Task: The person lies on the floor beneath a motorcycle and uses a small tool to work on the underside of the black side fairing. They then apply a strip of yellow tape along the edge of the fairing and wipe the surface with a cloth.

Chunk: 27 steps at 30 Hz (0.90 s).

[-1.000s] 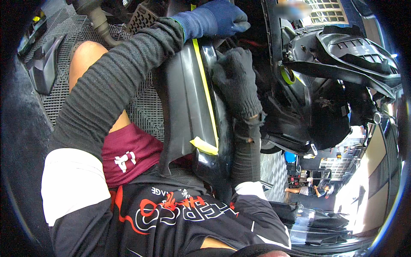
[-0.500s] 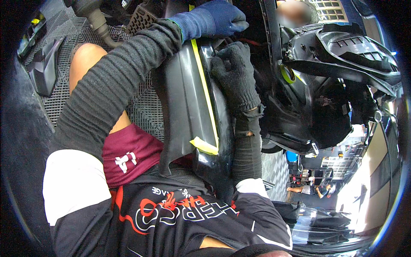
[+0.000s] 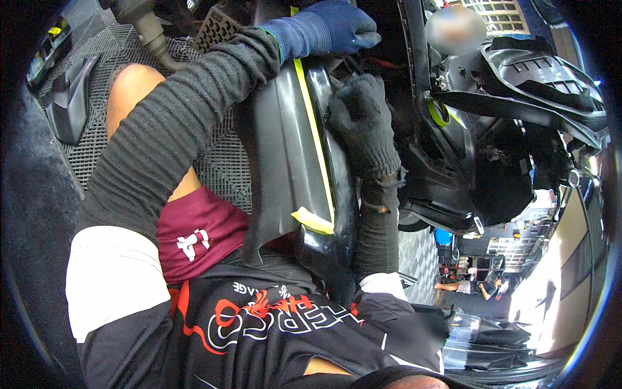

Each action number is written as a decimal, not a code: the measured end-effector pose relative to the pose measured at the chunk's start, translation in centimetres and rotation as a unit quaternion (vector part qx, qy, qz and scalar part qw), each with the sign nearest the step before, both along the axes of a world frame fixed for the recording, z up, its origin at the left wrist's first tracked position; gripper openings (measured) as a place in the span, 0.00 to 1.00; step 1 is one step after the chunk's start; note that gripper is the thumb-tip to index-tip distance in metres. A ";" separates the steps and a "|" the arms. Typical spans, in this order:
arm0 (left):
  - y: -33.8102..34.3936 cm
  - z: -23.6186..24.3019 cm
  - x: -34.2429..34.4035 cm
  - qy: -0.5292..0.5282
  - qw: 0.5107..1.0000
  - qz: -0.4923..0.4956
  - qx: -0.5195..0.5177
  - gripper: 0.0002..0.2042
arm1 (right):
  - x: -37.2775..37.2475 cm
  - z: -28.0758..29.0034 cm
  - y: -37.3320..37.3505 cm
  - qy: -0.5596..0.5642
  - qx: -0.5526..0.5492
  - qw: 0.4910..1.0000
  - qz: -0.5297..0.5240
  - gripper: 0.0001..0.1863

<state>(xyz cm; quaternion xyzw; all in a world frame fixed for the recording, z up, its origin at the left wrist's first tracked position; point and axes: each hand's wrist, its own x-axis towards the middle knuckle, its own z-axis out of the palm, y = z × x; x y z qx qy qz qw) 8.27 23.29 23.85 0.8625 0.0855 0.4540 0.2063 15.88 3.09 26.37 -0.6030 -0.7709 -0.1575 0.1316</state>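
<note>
Across my lap lies a long black plastic body panel [image 3: 278,142], with a matte side and a glossy side. A strip of yellow masking tape [image 3: 312,129] runs along it and turns sideways at the near end. My left hand [image 3: 340,29], in a blue glove, is closed at the panel's far end; whatever its fingers hold is hidden. The black-gloved right hand [image 3: 366,120] is curled beside the panel's glossy right edge. Its fingertips are out of sight, so I cannot tell what is in them.
Right of me stands a partly stripped black vehicle body [image 3: 492,155], a yellow tape loop [image 3: 438,113] on it. A person [image 3: 455,31] is behind it. A dark loose panel [image 3: 70,104] rests on grey grid flooring [image 3: 223,162] at left. Another person [image 3: 489,288] is far off.
My right hand has drawn slightly nearer to me along the panel's edge. The left hand keeps its place at the far end, and the tape looks the same.
</note>
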 end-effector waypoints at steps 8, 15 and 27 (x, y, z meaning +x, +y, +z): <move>-0.5 0.3 0.2 -0.018 1.000 -0.003 -0.018 0.18 | 1.3 -0.9 1.6 0.061 0.034 0.998 0.012 0.10; -0.7 0.1 0.2 -0.056 0.998 -0.017 -0.010 0.19 | 1.8 -1.2 -0.2 0.047 0.014 0.999 0.014 0.12; -0.6 0.1 0.4 -0.030 0.999 0.000 -0.017 0.19 | 1.9 -1.1 1.5 0.079 0.040 0.996 0.008 0.11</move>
